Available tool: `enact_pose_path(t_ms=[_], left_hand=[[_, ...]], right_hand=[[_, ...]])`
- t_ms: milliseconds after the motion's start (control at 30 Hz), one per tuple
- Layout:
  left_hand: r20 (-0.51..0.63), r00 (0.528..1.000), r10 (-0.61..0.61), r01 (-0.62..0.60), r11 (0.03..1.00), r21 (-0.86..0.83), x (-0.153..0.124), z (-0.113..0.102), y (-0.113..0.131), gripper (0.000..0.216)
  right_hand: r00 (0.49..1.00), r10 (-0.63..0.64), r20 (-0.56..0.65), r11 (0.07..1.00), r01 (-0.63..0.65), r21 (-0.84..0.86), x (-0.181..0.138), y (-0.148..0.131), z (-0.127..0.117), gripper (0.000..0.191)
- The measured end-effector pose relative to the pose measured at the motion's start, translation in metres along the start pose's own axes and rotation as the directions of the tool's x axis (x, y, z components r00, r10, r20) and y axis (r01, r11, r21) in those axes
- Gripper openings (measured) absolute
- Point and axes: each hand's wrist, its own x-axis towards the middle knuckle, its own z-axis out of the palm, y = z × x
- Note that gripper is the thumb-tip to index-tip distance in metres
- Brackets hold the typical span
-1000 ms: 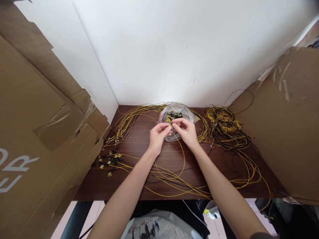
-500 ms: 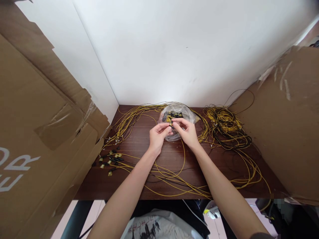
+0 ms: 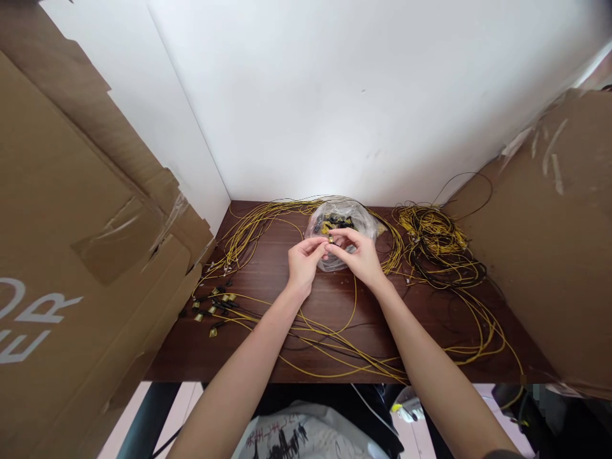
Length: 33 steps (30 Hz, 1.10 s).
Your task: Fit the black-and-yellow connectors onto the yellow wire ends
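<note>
Sm. connector piece [image 3: 331, 238] is tiny, black w/ a bit of yellow; finer detail too small to make out, partly hidden by fingertips. It's up in front of the clear plastic bag [image 3: 367, 224], roughly mid-table. L hand [image 3: 302, 262] pinches it, thumb vs. index; R hand [image 3: 362, 258] pinches it too from the other side, thumb below, index arched over the top — tips of both hands nearly meeting.

Counts: 1 piece in hand; 1 bag, w/ several black & yellow pieces [image 3: 340, 222] heaped inside, too jumbled to count. Near L edge of the table [image 3: 275, 255], a cluster of black wire ends w/ yellow tips [image 3: 213, 332] — approx. 7 tips visible, some overlapping. 1 yellow wire bundle [image 3: 246, 234] arcs along the back L; 1 tangled yellow/black coil [image 3: 433, 233] sits back R. Loose yellow wires [image 3: 329, 371] cross the front, no. unclear. 2 cardboard sides: L one [image 3: 109, 210] w/ white letters, R one [image 3: 540, 255] w/ tape-like streaks.
</note>
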Motion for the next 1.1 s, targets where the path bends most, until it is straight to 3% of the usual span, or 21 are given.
enact_pose_path(t_ms=[467, 1100], left_hand=[[0.028, 0.998, -0.048, 0.049, 0.997, -0.061, -0.0009, 0.0002, 0.0037, 0.019], [0.046, 0.998, -0.039, 0.040, 0.999, -0.025, -0.0003, 0.0009, 0.0028, 0.015]], right_hand=[[0.995, -0.096, -0.004, 0.990, 0.095, -0.109, -0.0012, -0.0020, -0.0014, 0.023], [0.996, -0.090, -0.018, 0.981, 0.085, -0.174, -0.0022, -0.0035, -0.0013, 0.019]])
